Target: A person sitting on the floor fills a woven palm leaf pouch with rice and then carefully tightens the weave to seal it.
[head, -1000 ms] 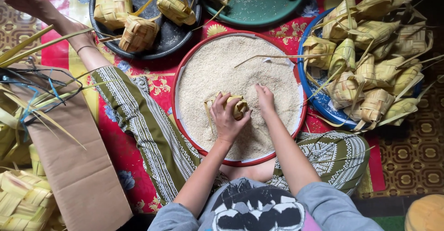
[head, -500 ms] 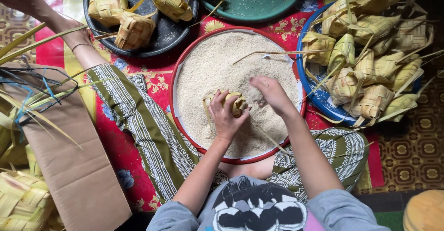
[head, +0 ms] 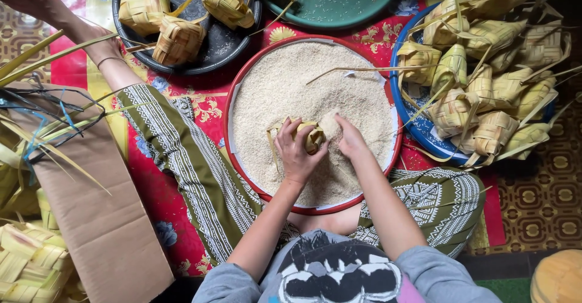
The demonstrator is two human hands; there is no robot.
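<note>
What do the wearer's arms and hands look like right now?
Both forearms are bare, with grey sleeves pushed up near the elbows. The left hand and right hand wear no gloves, and no rings, watch or bracelet show from this view.

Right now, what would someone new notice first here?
The red-rimmed tray of rice fills the middle, where the left hand holds a woven leaf pouch and the right hand scoops rice beside it. A heap of pouches fills the blue tray at right.
</note>
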